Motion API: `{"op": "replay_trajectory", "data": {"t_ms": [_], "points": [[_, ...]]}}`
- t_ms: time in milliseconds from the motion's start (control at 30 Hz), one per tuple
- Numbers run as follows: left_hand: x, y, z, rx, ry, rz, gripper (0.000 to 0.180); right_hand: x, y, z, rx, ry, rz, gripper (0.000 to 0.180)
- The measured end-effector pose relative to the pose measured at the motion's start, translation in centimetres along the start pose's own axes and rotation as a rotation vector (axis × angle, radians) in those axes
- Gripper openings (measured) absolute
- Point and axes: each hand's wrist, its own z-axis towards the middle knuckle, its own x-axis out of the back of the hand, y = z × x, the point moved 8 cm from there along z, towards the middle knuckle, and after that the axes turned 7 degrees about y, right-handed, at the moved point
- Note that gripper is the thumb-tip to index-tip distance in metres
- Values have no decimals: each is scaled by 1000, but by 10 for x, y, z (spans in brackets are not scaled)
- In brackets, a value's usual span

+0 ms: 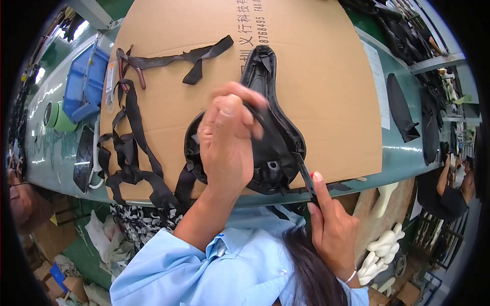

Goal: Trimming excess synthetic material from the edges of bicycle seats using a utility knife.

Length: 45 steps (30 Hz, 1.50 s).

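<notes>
A black bicycle saddle (278,120) lies upside down on the cardboard, its narrow nose pointing away from me and its hollow underside showing. My right hand (332,224) grips a slim utility knife (307,176) with a red part near the thumb and finger. The knife's tip touches the saddle's right rear edge. Above the saddle's left half is my left hand (227,137), fingers curled and slightly smeared by motion. It hides that side of the saddle, and whatever it pinches, if anything, cannot be made out.
Cut black strips (133,153) lie tangled at left, near red-handled pliers (133,71). A blue plastic bin (88,84) and green round container (55,116) stand farther left. Cardboard (332,76) covers the green table. A black piece (400,109) lies at right; pale saddle-shaped forms (380,250) sit below.
</notes>
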Motion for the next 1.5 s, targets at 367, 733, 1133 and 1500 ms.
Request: {"op": "replay_trajectory", "data": {"t_ms": [367, 733, 1133, 1500], "points": [[-116, -43, 33, -601, -1161, 1725, 29, 12, 61, 126, 190, 91, 254, 48], [-83, -78, 103, 576, -545, 1203, 18, -33, 64, 102, -9, -32, 624, 54], [-131, -23, 75, 282, -850, -354, 31, -40, 40, 50, -180, 236, 538, 57], [-102, -29, 51, -642, -1016, 1679, 17, -25, 33, 76, -19, 223, 429, 52]]}}
